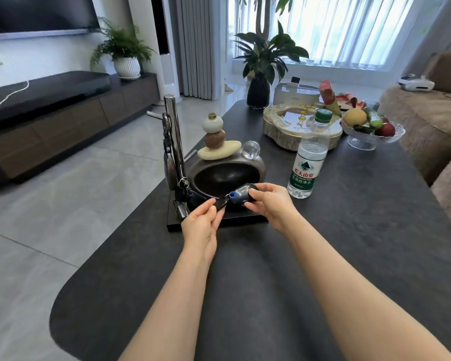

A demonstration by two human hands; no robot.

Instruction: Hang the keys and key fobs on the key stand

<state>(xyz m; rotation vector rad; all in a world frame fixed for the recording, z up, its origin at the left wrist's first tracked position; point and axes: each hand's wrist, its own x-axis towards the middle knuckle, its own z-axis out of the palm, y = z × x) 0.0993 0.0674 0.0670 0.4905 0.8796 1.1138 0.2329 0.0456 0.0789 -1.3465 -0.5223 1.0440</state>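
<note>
The key stand is a chrome post with short pegs, set on a black square base beside a dark bowl topped with stacked stones. One fob on a strap hangs from the upper left peg. Another bunch of keys lies at the foot of the post. My right hand holds a dark fob with a blue end in front of the bowl. My left hand pinches the small black tag attached to that fob's ring.
A water bottle stands just right of the bowl. Behind it are a cream lidded tray, a glass fruit bowl and a black vase with a plant. The dark table's left edge drops to the tiled floor.
</note>
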